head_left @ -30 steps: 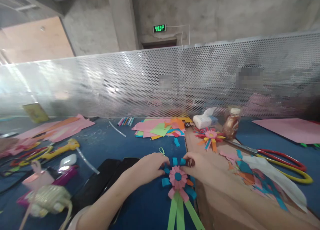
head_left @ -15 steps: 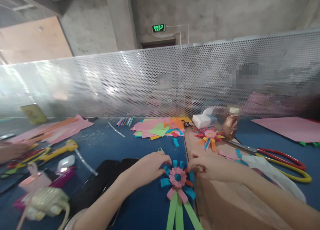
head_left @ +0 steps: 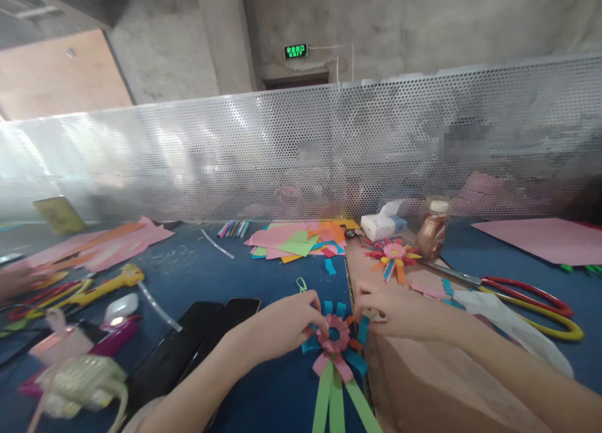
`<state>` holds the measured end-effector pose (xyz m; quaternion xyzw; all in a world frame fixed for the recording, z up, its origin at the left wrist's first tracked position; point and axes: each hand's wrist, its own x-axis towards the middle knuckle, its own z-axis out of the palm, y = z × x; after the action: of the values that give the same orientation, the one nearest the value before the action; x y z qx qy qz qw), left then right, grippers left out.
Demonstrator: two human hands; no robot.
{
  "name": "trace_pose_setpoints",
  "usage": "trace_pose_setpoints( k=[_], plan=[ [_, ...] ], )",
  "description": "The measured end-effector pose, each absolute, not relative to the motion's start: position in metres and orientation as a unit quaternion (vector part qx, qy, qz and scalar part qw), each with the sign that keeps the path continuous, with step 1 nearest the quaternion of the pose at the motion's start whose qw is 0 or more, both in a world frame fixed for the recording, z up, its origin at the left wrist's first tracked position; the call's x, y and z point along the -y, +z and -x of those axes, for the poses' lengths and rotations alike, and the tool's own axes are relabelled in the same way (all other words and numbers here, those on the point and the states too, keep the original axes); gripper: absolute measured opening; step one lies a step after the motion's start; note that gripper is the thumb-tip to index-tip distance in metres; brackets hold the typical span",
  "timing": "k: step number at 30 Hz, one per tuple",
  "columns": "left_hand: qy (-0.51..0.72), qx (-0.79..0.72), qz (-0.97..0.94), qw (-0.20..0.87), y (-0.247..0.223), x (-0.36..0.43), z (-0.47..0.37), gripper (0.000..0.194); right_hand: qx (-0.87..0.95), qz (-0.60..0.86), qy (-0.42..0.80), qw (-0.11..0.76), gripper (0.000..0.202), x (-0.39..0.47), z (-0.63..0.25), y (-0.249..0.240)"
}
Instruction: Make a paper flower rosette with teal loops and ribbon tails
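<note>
A paper flower [head_left: 335, 334] with a pink pleated centre, blue and orange loops and green strips lies at the cardboard's left edge. The fingers of my left hand [head_left: 294, 314] are bent together at the upper left of its pink centre; whether they grip it is hidden. At its upper right, my right hand [head_left: 383, 307] has curled fingers beside a blue loop, and what they hold I cannot make out. A second, multicoloured paper flower [head_left: 394, 252] lies behind my right hand on the cardboard [head_left: 399, 383].
Large scissors [head_left: 522, 295] and a bottle [head_left: 433, 229] are at the right, near a tissue box [head_left: 382, 226]. Coloured paper [head_left: 291, 240] lies behind. Left are phones [head_left: 188, 332], a yellow glue gun [head_left: 108, 287] and another person's hand [head_left: 17, 282].
My left hand has moved right, onto the flower's pink centre. My right hand has stayed nearly in place by the blue loops. The other person's hand has shifted slightly left.
</note>
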<state>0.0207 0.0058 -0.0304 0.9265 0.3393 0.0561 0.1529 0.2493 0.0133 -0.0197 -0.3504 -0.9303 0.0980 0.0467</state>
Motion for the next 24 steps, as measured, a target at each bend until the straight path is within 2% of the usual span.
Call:
trace_pose_setpoints(
  k=[5,13,24],
  plan=[
    [0.060,-0.329,-0.930,0.152,-0.031,-0.006,-0.020,0.028,0.917,0.374,0.130,0.047,0.018,-0.010,-0.249,-0.010],
    [0.054,-0.328,-0.931,0.148,-0.032,-0.005,-0.019,0.028,0.923,0.379,0.044,0.048,0.010,-0.010,-0.247,-0.029],
    [0.058,-0.319,-0.934,0.149,-0.025,-0.006,-0.019,0.028,0.920,0.389,0.014,0.044,0.009,-0.002,-0.237,-0.026]
  ],
)
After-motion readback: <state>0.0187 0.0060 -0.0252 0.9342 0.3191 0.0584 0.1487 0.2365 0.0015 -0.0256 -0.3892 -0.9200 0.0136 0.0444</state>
